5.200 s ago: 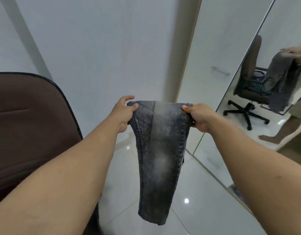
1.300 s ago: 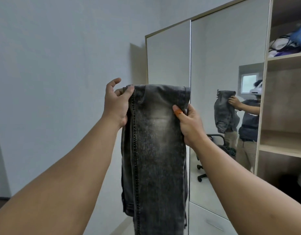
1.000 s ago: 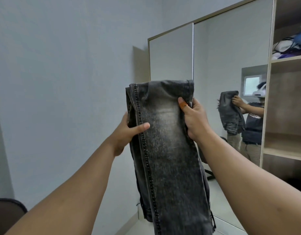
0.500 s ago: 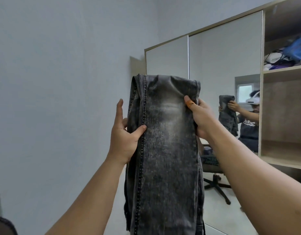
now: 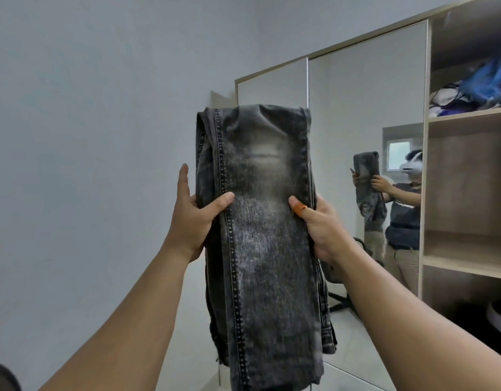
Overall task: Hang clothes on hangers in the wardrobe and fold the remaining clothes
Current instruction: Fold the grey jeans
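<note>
**Soft, even daylight, wide-angle bend**

My room is evenly lit and fairly bright. A small bright window (image 5: 399, 155) shows in the tall wardrobe mirror (image 5: 365, 136). Shadows are faint. My forearms stretch at the lower corners; the wardrobe's straight edges lean; the top-shelf clutter smears.

arms: both reaching forward and up, forearms bare | left hand (image 5: 191, 218): gripping jeans (image 5: 267, 235) edge, thumb pressing front, 1 finger pointing straight up | right hand (image 5: 319, 227): pinching opposite edge, thumb lying across front
</note>
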